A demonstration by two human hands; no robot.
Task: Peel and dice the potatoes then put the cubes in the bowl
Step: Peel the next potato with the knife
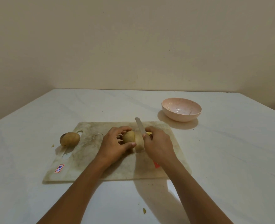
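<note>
Left fingers (123, 128) clasp the brown oval potato (129, 136), right fingers (149, 131) grip the metal knife (140, 125); slice vertically beside them.

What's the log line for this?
left hand grips potato | right hand slices with knife | spare potato unpeeled | bowl far right

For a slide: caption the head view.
Left hand steadies a potato on the cutting board; right hand slices it with a knife.

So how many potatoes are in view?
2. One potato lies whole at the left edge of the board; the second potato is on it, gripped by the left hand and cut by the knife in the right hand. Pieces may be hidden under the hands.
</note>
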